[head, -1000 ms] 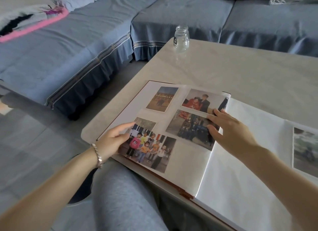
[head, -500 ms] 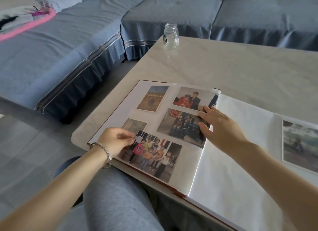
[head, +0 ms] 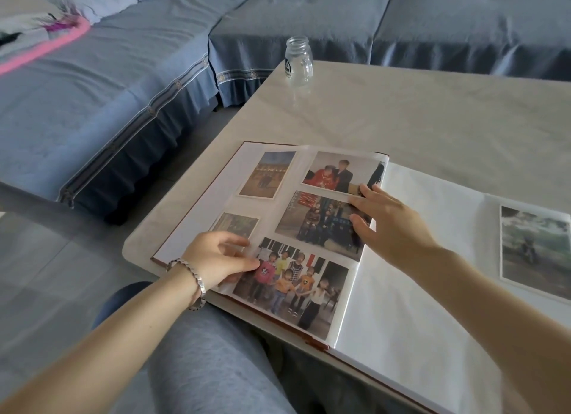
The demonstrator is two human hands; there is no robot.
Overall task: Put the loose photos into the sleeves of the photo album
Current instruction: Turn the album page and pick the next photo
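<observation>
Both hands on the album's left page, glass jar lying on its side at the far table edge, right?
No. The head view shows the glass jar standing upright there. The left hand and right hand are both on the album's left page.

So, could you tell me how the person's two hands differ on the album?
The left hand wears a silver chain bracelet; the right hand has none. The left hand pinches the colourful children's photo; the right hand lies flat on the dark group photo. Both rest on the open photo album.
</observation>
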